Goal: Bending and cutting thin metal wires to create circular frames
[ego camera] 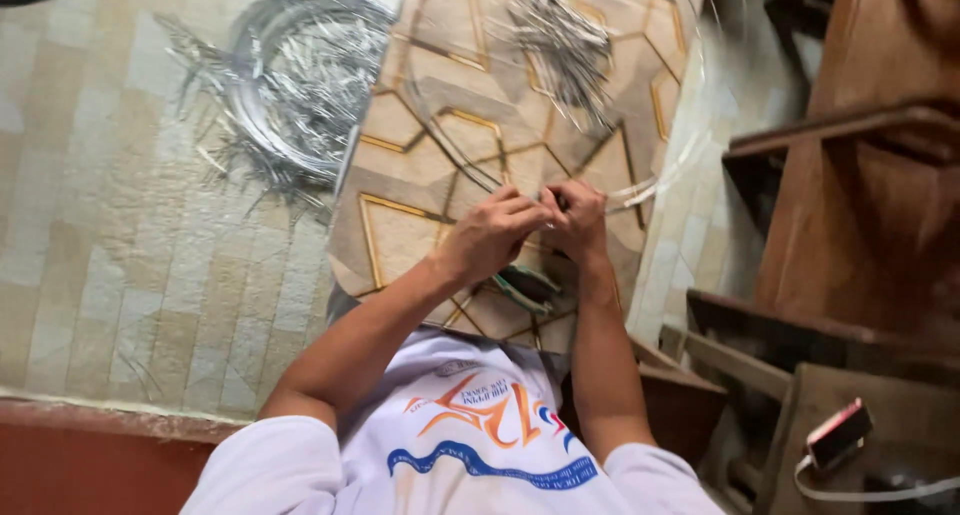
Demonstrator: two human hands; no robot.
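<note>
My left hand [490,237] and my right hand [577,218] are closed together over a thin metal wire hoop [440,135] that curves out across a beige board with gold hexagon lines [440,190]. Both hands pinch the wire where its ends meet. Just under my left hand, a green-handled tool [527,287] lies on the board. A bundle of short silver wire pieces [565,37] rests at the board's far end.
A heap of coiled silver wire rings with loose ends [290,85] lies on the tiled floor to the left. Dark wooden furniture [860,205] stands at the right. A small phone with a white cable [838,435] sits on a wooden stool.
</note>
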